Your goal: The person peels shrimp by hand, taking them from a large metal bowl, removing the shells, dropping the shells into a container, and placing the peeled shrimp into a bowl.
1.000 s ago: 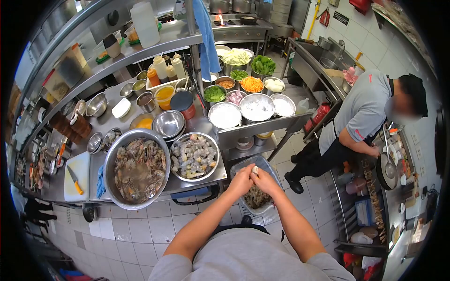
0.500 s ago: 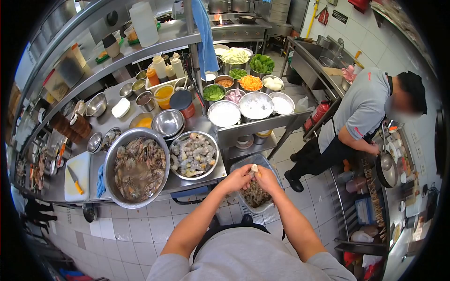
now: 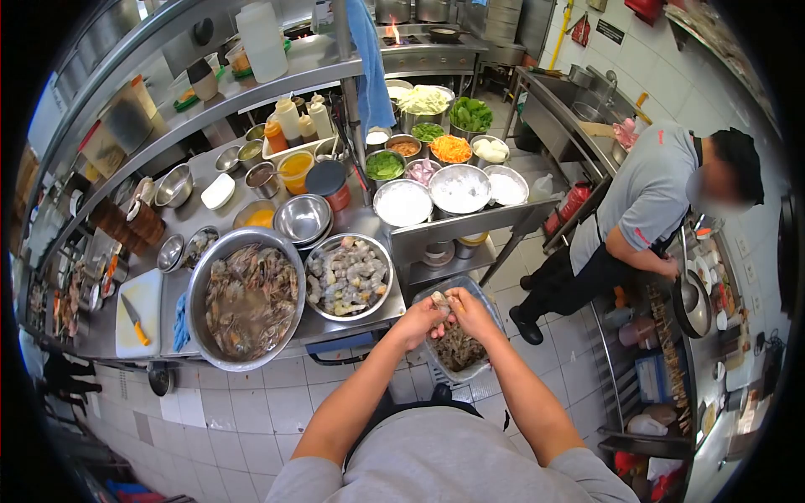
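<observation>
A shrimp [image 3: 440,302] is pinched between the fingers of my left hand [image 3: 419,324], above a clear plastic tub [image 3: 493,303]. My right hand [image 3: 471,315] is closed at the other side of the same shrimp, its fingertips partly hidden. Brownish shrimp shells and scraps [image 3: 459,350] lie in the tub beneath both hands. To the left on the steel counter stands a metal bowl of peeled grey shrimp [image 3: 348,275]. Beside it, a larger metal basin [image 3: 201,335] holds unpeeled shrimp in murky liquid.
A knife [image 3: 134,320] with an orange handle lies on a white cutting board [image 3: 149,293]. Several pans of vegetables, including shredded carrot [image 3: 450,149], stand ahead. A co-worker [image 3: 629,210] at the right handles a wok [image 3: 692,310]. A metal post [image 3: 348,101] rises from the counter.
My hands have shifted slightly, and the grip on the shrimp has changed: it now sits more at my left fingers, with my right hand turned over it.
</observation>
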